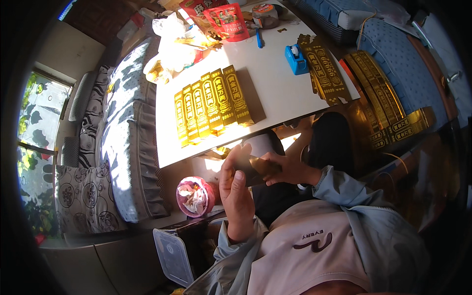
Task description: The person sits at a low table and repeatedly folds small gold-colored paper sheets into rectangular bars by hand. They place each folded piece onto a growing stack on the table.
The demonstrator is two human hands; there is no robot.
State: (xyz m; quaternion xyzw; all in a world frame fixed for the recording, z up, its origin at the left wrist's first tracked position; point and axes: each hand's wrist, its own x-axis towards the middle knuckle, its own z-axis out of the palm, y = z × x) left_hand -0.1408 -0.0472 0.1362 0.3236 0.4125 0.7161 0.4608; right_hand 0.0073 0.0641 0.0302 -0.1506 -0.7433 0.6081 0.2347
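Observation:
My right hand [285,168] grips a folded gold cardboard piece [264,166] over my lap, just off the table's near edge. Facing it, my left hand [236,195] is raised with the thumb apart from the curved fingers. It appears to hold nothing; shadow hides whether it touches the gold piece. Several gold cartons [210,105] bearing printed characters stand side by side on the white table [273,96]. Flat gold carton blanks [324,70] overlap at the table's right side, beside a blue tape dispenser [296,59].
More gold cartons [383,88] are stacked at the right, by a blue padded seat [402,62]. A pink waste bin [195,197] stands at the left. Red food pouches [226,23], a plastic jar [264,15] and a blue pen [259,38] lie at the table's far end.

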